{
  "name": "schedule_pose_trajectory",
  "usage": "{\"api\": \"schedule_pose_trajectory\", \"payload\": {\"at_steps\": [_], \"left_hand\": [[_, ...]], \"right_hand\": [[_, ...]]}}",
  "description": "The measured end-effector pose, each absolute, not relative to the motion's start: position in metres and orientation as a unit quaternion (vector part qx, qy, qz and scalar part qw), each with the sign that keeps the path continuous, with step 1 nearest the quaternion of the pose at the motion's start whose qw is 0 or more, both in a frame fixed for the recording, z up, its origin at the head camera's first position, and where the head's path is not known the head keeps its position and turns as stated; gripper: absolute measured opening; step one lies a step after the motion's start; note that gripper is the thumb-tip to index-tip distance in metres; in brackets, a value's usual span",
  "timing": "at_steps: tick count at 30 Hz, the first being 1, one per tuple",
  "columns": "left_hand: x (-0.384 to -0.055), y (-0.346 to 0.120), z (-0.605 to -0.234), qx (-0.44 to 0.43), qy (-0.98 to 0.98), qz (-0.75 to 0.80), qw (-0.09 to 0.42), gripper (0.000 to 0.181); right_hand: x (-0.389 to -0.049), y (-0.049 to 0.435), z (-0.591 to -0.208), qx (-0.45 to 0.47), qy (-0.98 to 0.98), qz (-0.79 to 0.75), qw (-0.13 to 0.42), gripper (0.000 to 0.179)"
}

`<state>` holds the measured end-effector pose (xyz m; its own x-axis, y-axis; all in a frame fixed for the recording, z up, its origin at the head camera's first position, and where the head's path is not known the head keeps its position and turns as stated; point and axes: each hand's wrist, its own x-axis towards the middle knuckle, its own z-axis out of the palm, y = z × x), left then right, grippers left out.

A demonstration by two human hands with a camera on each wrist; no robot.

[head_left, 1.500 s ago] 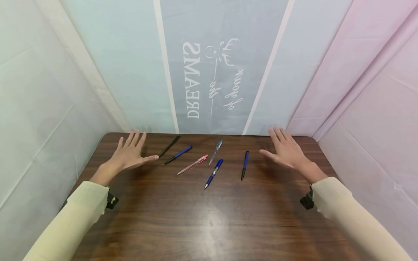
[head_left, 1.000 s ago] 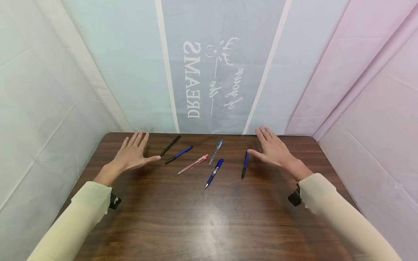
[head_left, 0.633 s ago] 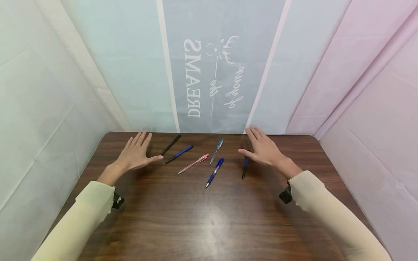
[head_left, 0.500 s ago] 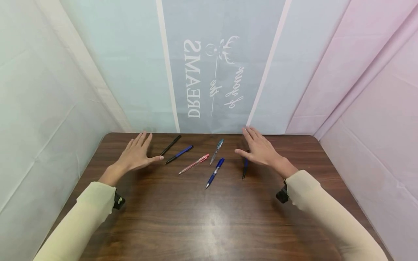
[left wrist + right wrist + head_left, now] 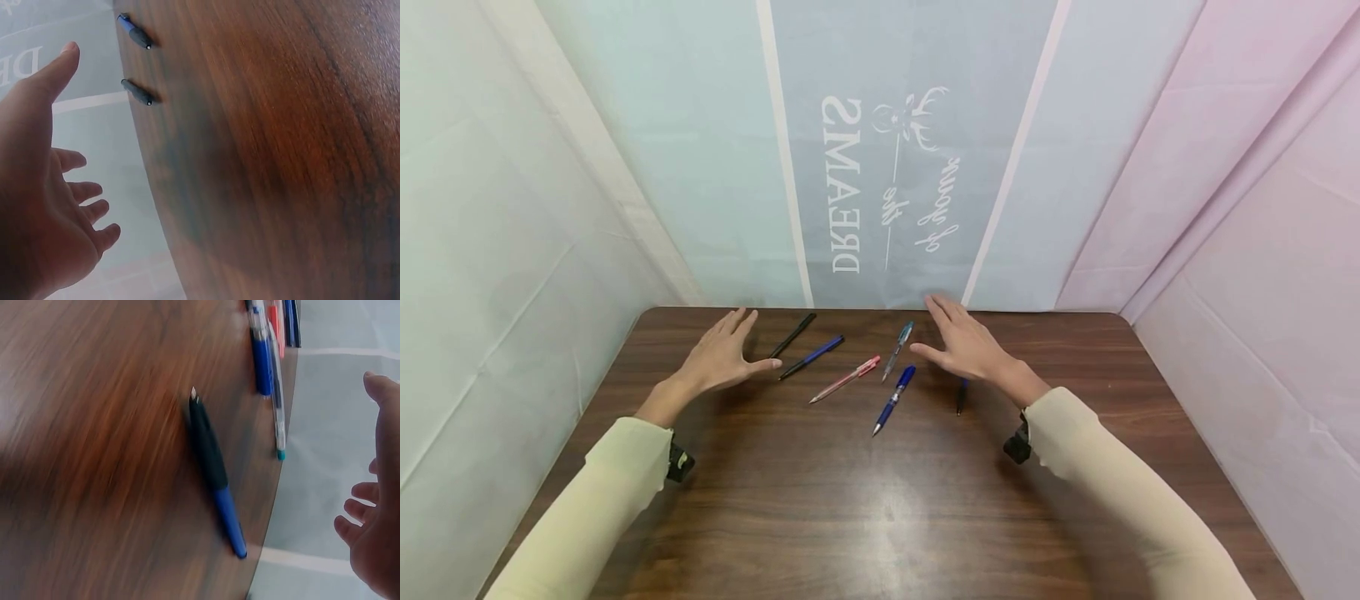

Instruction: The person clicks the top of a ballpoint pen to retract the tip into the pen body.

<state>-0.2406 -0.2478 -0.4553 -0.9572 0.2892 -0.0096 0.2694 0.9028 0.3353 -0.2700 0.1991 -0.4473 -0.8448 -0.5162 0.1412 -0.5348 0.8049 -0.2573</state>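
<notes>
Several pens lie apart on a brown wooden table. My left hand (image 5: 717,357) hovers with spread fingers just left of a black pen (image 5: 793,334), its thumb near that pen's lower end. Beside it lies a slim blue pen (image 5: 812,357), then a red pen (image 5: 845,380). My right hand (image 5: 973,346) is above the table, fingers extended, thumb close to a clear pen with a teal end (image 5: 898,350). A thicker blue pen (image 5: 894,401) lies in front. Under the right hand, a blue-and-black pen (image 5: 215,475) is partly hidden in the head view. Neither hand holds anything.
The wooden table (image 5: 880,517) ends at a grey-blue cloth backdrop (image 5: 880,50) with mirrored white lettering. Pale cloth walls (image 5: 497,250) stand at both sides. Each wrist wears a small black camera (image 5: 680,462).
My right hand has moved left, passing over the blue-and-black pen toward the teal-ended one. My left hand has shifted slightly right. The pens have stayed in place.
</notes>
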Motion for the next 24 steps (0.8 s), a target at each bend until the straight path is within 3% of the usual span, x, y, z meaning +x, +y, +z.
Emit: {"api": "schedule_pose_trajectory", "payload": {"at_steps": [24], "left_hand": [[-0.254,-0.25,-0.464,0.182,0.941,0.281,0.042,0.109]], "right_hand": [[-0.284,0.134,-0.456,0.281,-0.932,0.23,-0.013,0.1]]}}
